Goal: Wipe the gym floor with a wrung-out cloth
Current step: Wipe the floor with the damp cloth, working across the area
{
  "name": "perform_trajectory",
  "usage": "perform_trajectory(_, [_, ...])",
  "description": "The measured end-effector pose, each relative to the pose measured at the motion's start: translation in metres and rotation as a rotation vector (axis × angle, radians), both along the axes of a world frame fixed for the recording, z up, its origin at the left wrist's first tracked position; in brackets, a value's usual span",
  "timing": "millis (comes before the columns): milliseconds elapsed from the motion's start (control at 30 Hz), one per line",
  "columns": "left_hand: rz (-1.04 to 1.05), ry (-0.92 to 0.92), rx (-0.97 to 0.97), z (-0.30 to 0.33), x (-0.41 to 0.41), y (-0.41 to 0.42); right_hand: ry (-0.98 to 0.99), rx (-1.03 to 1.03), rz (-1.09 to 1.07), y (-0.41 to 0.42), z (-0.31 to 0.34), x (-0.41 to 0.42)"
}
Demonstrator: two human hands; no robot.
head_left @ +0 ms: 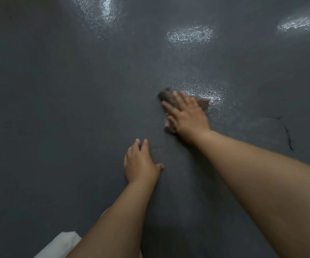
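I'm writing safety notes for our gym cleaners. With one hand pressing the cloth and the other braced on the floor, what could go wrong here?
1. The floor glistens wet beside the cloth; the bracing left hand could slip if it shifts onto a wet patch.
2. The right hand covers most of the bunched cloth, so bare fingers may drag on the floor.
3. A dark crack lies to the right; the cloth might snag there.

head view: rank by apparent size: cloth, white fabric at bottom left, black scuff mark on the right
1. White fabric, largest, though cut off by the frame and nearest the camera.
2. Cloth, mostly hidden under the right hand; visible parts look smaller.
3. Black scuff mark, long but hair-thin, so least area.
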State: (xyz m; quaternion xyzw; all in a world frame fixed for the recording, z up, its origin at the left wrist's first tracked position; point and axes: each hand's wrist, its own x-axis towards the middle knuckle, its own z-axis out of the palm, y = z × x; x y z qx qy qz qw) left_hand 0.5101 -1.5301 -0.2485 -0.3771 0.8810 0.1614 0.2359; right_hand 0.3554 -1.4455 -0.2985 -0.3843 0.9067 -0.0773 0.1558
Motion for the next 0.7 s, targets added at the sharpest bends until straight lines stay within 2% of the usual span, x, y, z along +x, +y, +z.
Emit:
perform_trajectory(133, [-0.026,-0.010,-0.037,0.000,0.000,0.004,-0.011,0.038,-0.349,0.006,-0.001,-0.027])
perform_trajectory(200, [-0.018,0.008,-0.038,-0.003,0.002,0.005,-0.027,0.027,-0.447,-0.012,0.000,-0.018])
perform_trajectory(267, [-0.024,0.013,-0.034,-0.006,0.004,0.003,-0.069,0.029,-0.361,-0.038,0.004,-0.001])
perform_trajectory(400, [-0.002,0.065,-0.062,-0.008,0.007,0.003,-0.134,0.020,0.202,-0.093,0.013,0.043])
perform_trajectory(467, [0.026,0.117,-0.063,-0.008,0.007,0.004,-0.128,0.032,0.327,-0.106,0.010,0.047])
perform_trajectory(567, [-0.004,0.152,-0.030,-0.008,0.010,0.002,-0.066,0.049,0.342,-0.108,0.006,0.024])
perform_trajectory(700, [0.110,0.240,-0.024,-0.003,0.005,-0.021,-0.078,0.051,0.038,-0.100,0.007,-0.038])
